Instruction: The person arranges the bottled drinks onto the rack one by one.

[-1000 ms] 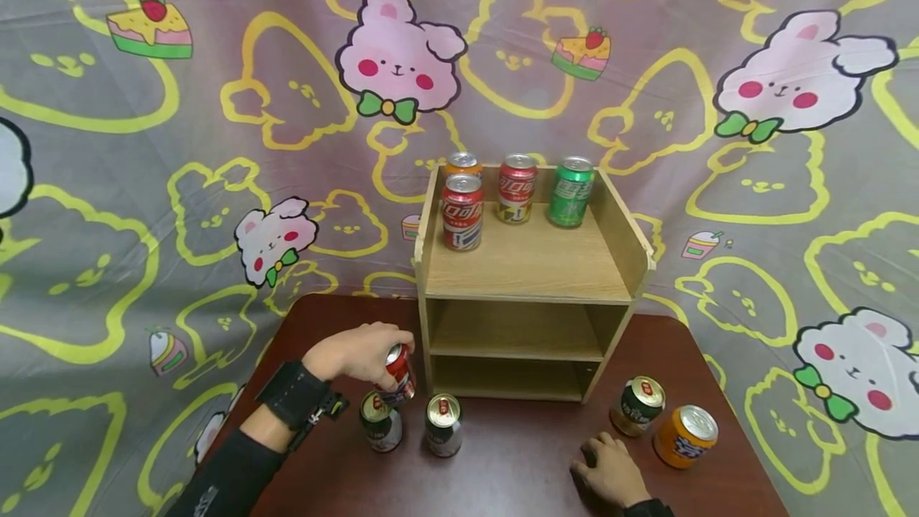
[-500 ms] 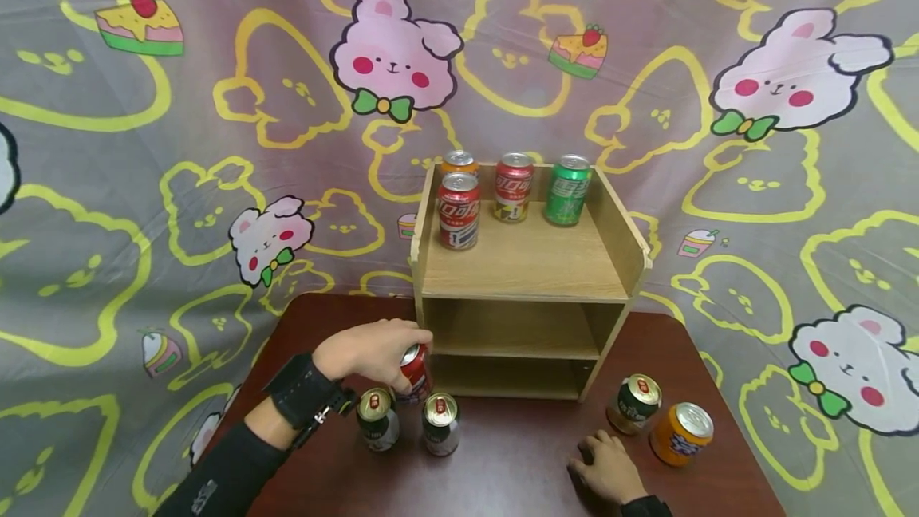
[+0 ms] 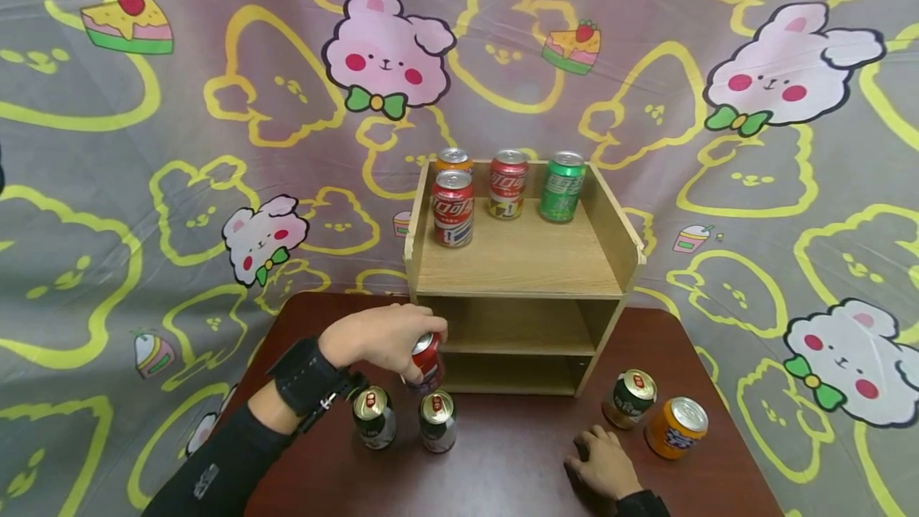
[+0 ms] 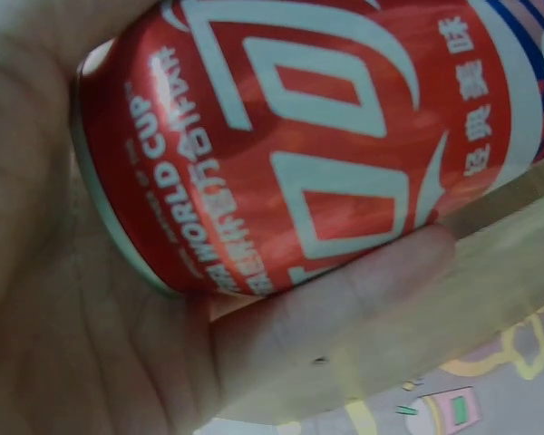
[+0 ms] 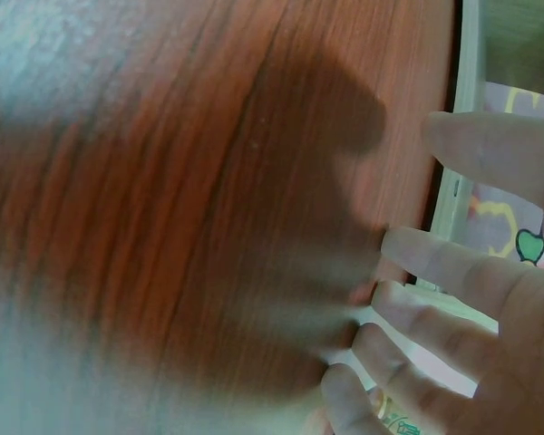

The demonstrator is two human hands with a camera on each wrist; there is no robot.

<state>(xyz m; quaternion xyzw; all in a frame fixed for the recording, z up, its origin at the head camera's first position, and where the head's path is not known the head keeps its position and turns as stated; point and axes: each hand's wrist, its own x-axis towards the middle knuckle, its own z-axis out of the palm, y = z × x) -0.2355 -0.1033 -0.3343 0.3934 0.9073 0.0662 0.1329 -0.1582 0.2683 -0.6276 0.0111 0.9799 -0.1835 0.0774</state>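
Observation:
My left hand [image 3: 391, 339] grips a red soda can [image 3: 427, 361] from above, near the left side of the wooden shelf [image 3: 517, 266]. In the left wrist view the same red can [image 4: 317, 136] lies between thumb and fingers, its white lettering plain to see. Two dark green cans with gold tops, a left one [image 3: 375, 419] and a right one [image 3: 438, 423], stand just in front of that hand. My right hand [image 3: 603, 463] rests on the table with fingers loosely bent, holding nothing; its fingertips [image 5: 403, 243] touch or nearly touch the wood.
On the shelf's top stand a red can [image 3: 453, 210], an orange can [image 3: 454, 158] behind it, another red can [image 3: 508, 184] and a green can [image 3: 562, 187]. A dark green can [image 3: 630, 399] and an orange can [image 3: 676, 428] stand right on the table [image 3: 502, 469].
My left hand has carried the red can rightward and slightly up, toward the shelf's left side. My right hand stays in place on the table. The head view has shifted a little.

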